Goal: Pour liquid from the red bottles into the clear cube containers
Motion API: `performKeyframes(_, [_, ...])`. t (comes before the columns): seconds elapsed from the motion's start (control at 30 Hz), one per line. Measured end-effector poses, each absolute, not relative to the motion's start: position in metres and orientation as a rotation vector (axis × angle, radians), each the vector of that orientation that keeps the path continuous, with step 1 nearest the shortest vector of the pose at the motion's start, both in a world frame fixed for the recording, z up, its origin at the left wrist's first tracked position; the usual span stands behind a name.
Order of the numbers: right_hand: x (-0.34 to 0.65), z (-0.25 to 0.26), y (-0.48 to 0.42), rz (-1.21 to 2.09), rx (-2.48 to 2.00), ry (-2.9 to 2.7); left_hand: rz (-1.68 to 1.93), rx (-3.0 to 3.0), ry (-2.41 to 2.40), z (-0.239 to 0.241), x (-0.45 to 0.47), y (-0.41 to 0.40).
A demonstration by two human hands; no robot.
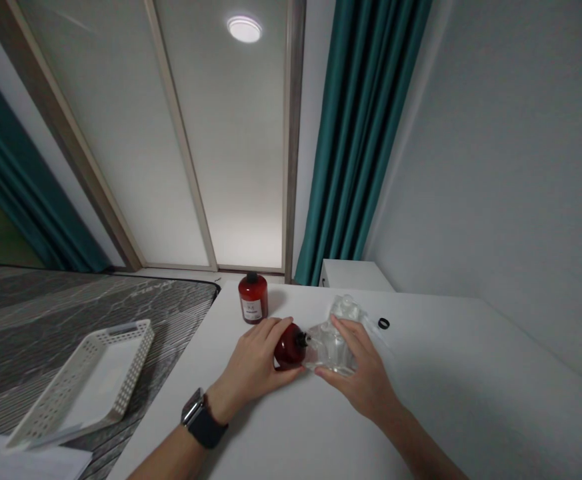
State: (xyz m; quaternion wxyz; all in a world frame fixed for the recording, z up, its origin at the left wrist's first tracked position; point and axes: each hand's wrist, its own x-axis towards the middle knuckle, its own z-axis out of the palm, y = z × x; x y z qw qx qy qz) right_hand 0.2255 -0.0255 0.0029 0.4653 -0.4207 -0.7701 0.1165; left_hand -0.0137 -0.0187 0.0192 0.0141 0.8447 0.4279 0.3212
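My left hand (261, 353), with a dark watch at the wrist, is wrapped round a dark red bottle (289, 345). The bottle lies tipped on its side, its black neck pointing right. Close by that neck is a clear, shiny plastic piece (328, 347), gripped between the thumb and fingers of my right hand (361, 370). Its crumpled look suggests a bag, but its exact kind is hard to make out. More clear plastic (345, 307) lies just behind it. A second red bottle (253, 298), with a black cap and white label, stands upright beyond my left hand.
A small black ring (383, 323) lies on the white table (451, 400), right of the plastic. Left of the table, a white perforated basket (138, 373) rests on a grey striped surface (1, 333), near white paper (25, 460). A white cabinet (355, 275) stands behind the table.
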Motion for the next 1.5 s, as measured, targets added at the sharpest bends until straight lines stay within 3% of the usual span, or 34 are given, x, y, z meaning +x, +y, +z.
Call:
performKeyframes(0.57, [0.232, 0.021, -0.028, 0.085, -0.870, -1.931, 1.148, 2.628, 1.294, 0.019, -0.005, -0.025])
performKeyframes(1.5, [0.232, 0.032, -0.030, 0.047, -0.938, -1.979, 1.277, 2.531, 1.310, 0.016, -0.001, -0.028])
